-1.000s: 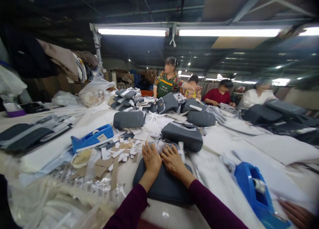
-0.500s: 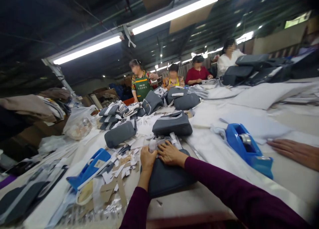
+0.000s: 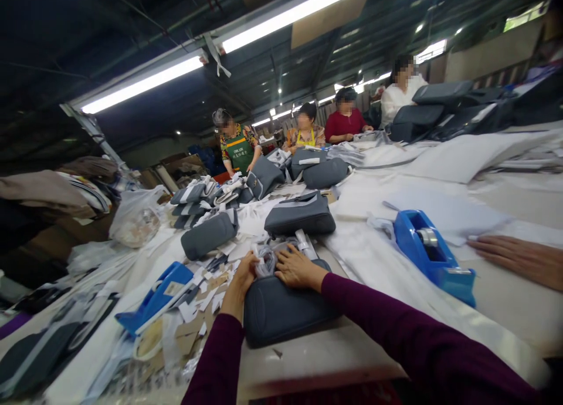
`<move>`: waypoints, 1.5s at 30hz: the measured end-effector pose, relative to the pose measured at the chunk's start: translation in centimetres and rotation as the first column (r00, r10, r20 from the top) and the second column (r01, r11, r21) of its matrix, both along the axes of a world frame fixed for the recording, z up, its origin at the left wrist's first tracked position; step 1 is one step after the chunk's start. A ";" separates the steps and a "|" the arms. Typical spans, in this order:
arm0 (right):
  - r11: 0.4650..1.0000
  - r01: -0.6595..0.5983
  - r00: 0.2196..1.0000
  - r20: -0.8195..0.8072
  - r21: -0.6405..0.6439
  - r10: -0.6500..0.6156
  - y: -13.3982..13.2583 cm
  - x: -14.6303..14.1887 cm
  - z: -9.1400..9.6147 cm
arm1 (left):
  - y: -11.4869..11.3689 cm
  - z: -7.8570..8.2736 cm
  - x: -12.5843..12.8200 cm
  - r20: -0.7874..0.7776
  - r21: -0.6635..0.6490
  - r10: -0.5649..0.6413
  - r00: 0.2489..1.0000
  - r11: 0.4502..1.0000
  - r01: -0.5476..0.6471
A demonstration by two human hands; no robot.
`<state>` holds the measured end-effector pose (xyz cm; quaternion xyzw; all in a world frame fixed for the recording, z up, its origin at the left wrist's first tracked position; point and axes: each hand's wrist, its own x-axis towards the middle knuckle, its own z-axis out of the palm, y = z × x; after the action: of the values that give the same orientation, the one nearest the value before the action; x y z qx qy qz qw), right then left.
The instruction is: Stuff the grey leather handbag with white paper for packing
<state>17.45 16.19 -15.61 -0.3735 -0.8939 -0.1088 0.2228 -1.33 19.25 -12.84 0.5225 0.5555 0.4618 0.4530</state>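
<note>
A dark grey padded bag point(image 3: 281, 311) lies on the table right in front of me. My left hand point(image 3: 243, 277) is at its far left corner with the fingers curled on the bag's edge. My right hand point(image 3: 295, 267) lies on the bag's far edge, fingers bent and pressing on crumpled clear plastic wrap point(image 3: 269, 257). Both my sleeves are dark purple.
A blue tape dispenser point(image 3: 433, 256) stands to the right, with another person's hand point(image 3: 516, 258) flat on the table beyond it. A second blue dispenser point(image 3: 153, 299) and paper scraps point(image 3: 206, 287) lie left. More grey bags point(image 3: 299, 215) pile up farther back, with several workers behind them.
The view has swung and tilted to the left. My left hand slid from the bag's top to its left corner. My right hand moved forward onto the plastic wrap.
</note>
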 end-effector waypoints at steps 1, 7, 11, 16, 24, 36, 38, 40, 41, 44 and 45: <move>1.000 -0.002 1.000 0.000 -0.002 0.002 0.0 0.0 0.0 | 0.1 0.1 0.2 0.002 -0.003 -0.008 1.000 1.000 0.008; 1.000 -0.005 1.000 0.003 -0.027 0.005 -0.1 0.0 0.1 | -0.1 -0.9 1.7 -0.467 0.313 0.264 0.844 0.942 -0.121; 0.999 -0.013 1.000 0.001 -0.046 0.013 -0.3 -0.1 0.6 | -0.7 -1.6 2.3 -0.799 0.453 0.477 0.366 0.878 -0.156; 0.997 -0.021 1.000 -0.018 -0.074 0.019 -0.4 -0.2 0.4 | 0.8 -0.9 4.4 -0.754 0.546 0.308 0.580 0.786 0.292; 0.991 0.099 0.971 -0.226 0.089 -0.077 1.8 2.5 3.3 | 3.0 -2.3 6.1 -0.649 0.428 -0.013 0.761 0.820 0.379; 0.928 0.312 0.936 0.102 0.203 -0.337 11.8 8.3 7.4 | 2.0 -3.0 6.4 -0.798 0.383 0.084 0.597 0.836 0.394; 0.912 0.349 0.918 0.117 0.217 -0.379 13.6 9.6 7.8 | 2.0 -3.2 6.3 -0.798 0.385 0.084 0.596 0.832 0.399; 0.884 0.407 0.887 0.135 0.229 -0.442 15.6 11.8 8.2 | 2.1 -3.2 6.3 -0.800 0.383 0.078 0.595 0.830 0.405; 0.861 0.455 0.861 0.133 0.229 -0.490 16.5 13.0 8.4 | 2.1 -3.3 6.3 -0.800 0.383 0.078 0.594 0.829 0.408; 0.749 0.640 0.748 0.085 0.173 -0.659 18.0 16.6 8.5 | 2.2 -3.2 6.4 -0.802 0.386 0.082 0.592 0.828 0.407; 0.713 0.686 0.713 0.061 0.145 -0.698 17.9 17.3 8.5 | 2.2 -3.2 6.4 -0.801 0.387 0.084 0.593 0.829 0.405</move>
<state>34.71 34.13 -7.12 -0.6614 -0.6922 -0.2548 0.1362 5.05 21.40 -16.05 0.8250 0.4937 0.2723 0.0383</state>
